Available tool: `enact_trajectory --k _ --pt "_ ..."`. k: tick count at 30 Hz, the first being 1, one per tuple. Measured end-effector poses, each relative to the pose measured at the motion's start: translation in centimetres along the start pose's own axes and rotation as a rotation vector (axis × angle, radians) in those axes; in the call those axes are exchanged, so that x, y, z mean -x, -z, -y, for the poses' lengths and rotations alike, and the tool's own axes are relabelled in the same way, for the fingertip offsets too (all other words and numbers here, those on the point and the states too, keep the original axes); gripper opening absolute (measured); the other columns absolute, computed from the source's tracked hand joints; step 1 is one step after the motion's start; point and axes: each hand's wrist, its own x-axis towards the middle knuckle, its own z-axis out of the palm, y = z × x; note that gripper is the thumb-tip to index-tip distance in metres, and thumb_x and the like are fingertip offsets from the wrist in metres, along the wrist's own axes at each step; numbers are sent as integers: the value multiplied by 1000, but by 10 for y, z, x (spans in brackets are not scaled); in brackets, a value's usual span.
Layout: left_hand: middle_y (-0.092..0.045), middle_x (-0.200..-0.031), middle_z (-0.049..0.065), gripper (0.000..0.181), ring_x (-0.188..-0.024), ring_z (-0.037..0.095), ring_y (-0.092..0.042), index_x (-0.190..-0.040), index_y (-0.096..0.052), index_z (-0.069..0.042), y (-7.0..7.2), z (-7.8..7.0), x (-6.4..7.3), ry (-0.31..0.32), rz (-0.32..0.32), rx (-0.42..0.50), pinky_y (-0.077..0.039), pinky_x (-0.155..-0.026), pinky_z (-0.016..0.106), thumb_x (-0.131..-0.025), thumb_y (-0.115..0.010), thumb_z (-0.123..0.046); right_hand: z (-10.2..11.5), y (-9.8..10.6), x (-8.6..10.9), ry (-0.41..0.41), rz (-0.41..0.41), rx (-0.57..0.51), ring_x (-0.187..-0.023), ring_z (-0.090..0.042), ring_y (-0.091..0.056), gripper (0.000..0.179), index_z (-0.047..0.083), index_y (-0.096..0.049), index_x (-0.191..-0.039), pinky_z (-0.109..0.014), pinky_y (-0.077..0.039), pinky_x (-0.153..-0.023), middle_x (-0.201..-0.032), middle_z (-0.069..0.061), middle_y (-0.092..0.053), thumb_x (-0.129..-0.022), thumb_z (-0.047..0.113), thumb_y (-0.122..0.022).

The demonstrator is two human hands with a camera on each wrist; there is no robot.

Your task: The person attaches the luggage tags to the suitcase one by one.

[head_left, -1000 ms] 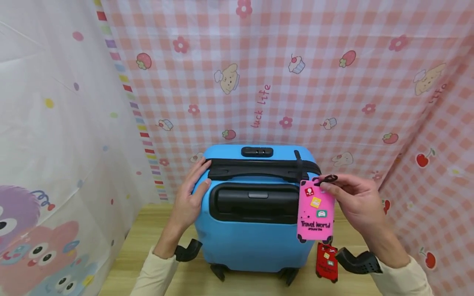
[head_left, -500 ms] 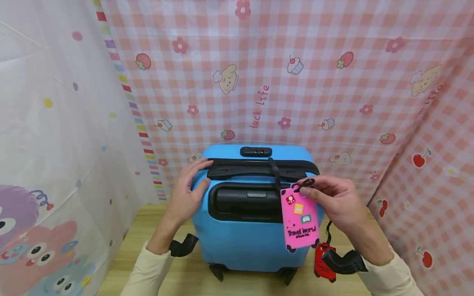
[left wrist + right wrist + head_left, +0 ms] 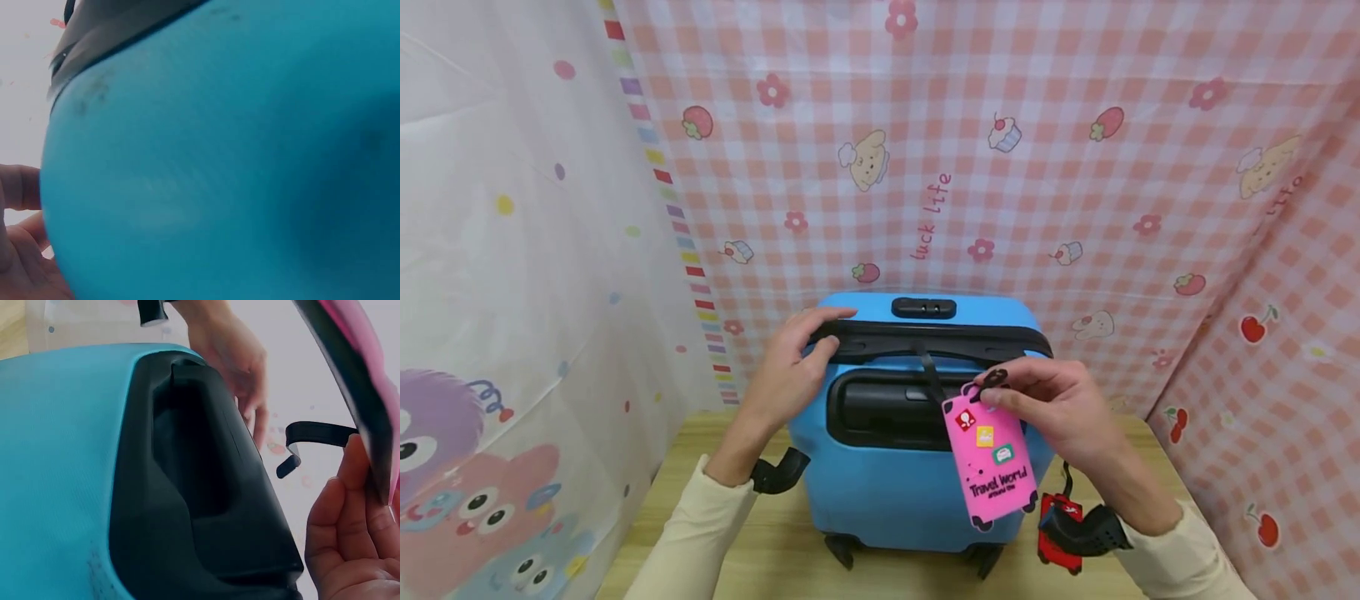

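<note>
A light blue suitcase [image 3: 910, 500] stands upright with a black carry handle [image 3: 887, 343] on its top. My left hand [image 3: 782, 375] rests on the suitcase's upper left corner, thumb and index finger near the handle's left end; in the left wrist view its fingers lie along the shell. My right hand [image 3: 1067, 412] pinches a pink luggage tag [image 3: 988, 475] near its top edge, in front of the pull-handle recess. From the tag, a black strap [image 3: 931, 375] sticks up toward the carry handle; in the right wrist view the strap's curled end [image 3: 290, 464] is free.
On the wooden floor [image 3: 737, 542], a red luggage tag [image 3: 1058, 554] lies right of the suitcase, partly hidden by the right wrist's black camera mount [image 3: 1086, 533]. A pink checked cloth [image 3: 925, 125] hangs close behind; a white printed cloth [image 3: 535, 292] hangs at left.
My right hand has carried the pink luggage tag leftward and slightly down, from the suitcase's right edge toward its middle. My left hand has shifted slightly inward at the corner.
</note>
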Motion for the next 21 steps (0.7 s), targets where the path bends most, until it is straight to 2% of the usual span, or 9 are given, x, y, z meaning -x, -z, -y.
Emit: enact_trajectory --k 6,12,15,21 --pt "-59 -133 -2 33 -117 19 -52 -132 -63 -19 -4 -8 -11 -15 38 -22 -44 -101 48 -102 -52 -21 1 -2 -3 -25 42 35 -74 -20 -68 13 -1 -72 -104 -33 -59 -63 -97 0 -72 -93 0 -64" --pt "-66 -123 -1 27 -109 18 -59 -125 -67 -20 -10 -12 -20 -60 57 -11 -48 -96 42 -100 -56 -20 3 -3 -5 -25 102 -3 -71 -21 -68 12 -3 -71 -103 -35 -59 -61 -94 -2 -72 -94 -1 -64" --pt "-70 -117 1 25 -105 17 -62 -122 -67 -16 -12 -14 -23 -87 72 -6 -50 -94 40 -99 -57 -17 4 -5 -6 -63 117 4 -69 -22 -68 12 -3 -71 -103 -36 -59 -61 -93 -3 -72 -94 2 -64" --pt "-71 -109 1 26 -100 16 -62 -123 -67 -12 -15 -16 -25 -79 115 -37 -50 -89 38 -100 -58 -19 9 -10 -11 -180 101 34 -70 -24 -69 15 0 -72 -105 -37 -60 -62 -90 -9 -72 -94 8 -67"
